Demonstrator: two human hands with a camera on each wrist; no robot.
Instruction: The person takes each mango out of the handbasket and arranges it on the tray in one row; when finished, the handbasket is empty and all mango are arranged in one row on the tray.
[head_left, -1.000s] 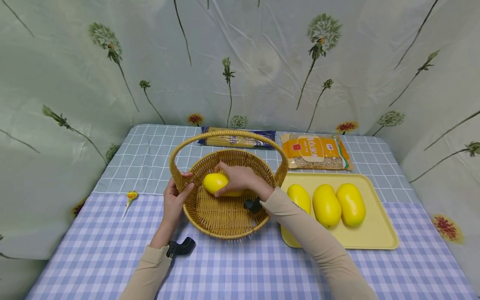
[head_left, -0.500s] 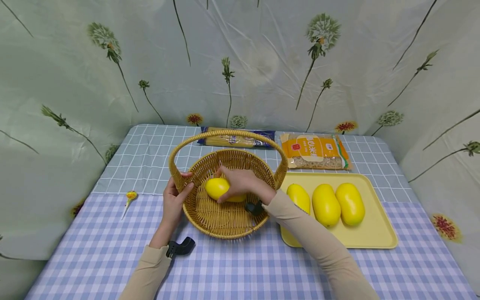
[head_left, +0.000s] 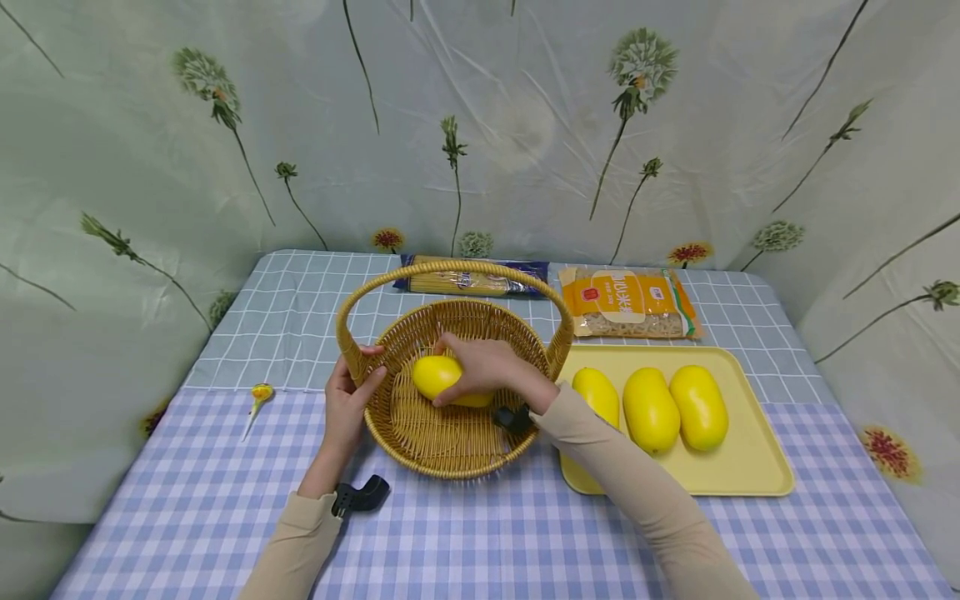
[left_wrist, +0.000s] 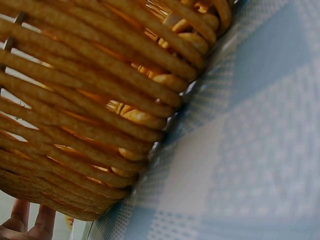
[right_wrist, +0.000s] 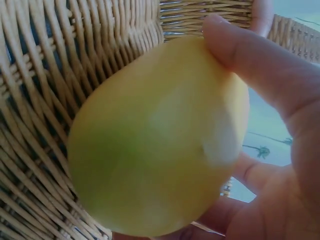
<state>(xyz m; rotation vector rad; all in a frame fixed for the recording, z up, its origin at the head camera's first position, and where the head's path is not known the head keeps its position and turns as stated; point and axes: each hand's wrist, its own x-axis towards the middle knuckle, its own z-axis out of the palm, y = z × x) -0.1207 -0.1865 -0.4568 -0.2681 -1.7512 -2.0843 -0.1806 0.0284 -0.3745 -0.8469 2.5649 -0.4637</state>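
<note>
Inside the round wicker basket point(head_left: 442, 442) my right hand point(head_left: 486, 367) holds a yellow mango point(head_left: 432, 377) low near the woven bottom, fingers and thumb around it. A greenish patch shows on the same mango point(right_wrist: 155, 145) in the right wrist view, with the thumb pressed along its upper end. My left hand point(head_left: 348, 404) grips the basket's left rim at the foot of its tall handle point(head_left: 459, 266), thumb inside and fingers outside. In the left wrist view the basket's outer wall point(left_wrist: 85, 100) fills much of the picture, and fingertips show at its lower left.
Right of the basket, a pale yellow tray point(head_left: 757, 467) bears three more mangoes point(head_left: 651, 411); my right forearm passes over its left side. Behind lie a spaghetti pack point(head_left: 465, 283) and an orange bag point(head_left: 630, 302) of dry food. A lollipop point(head_left: 259, 402) lies at the left.
My right hand has lowered slightly toward me inside the basket with the mango, then nearly stopped. The left hand keeps its hold on the rim.
</note>
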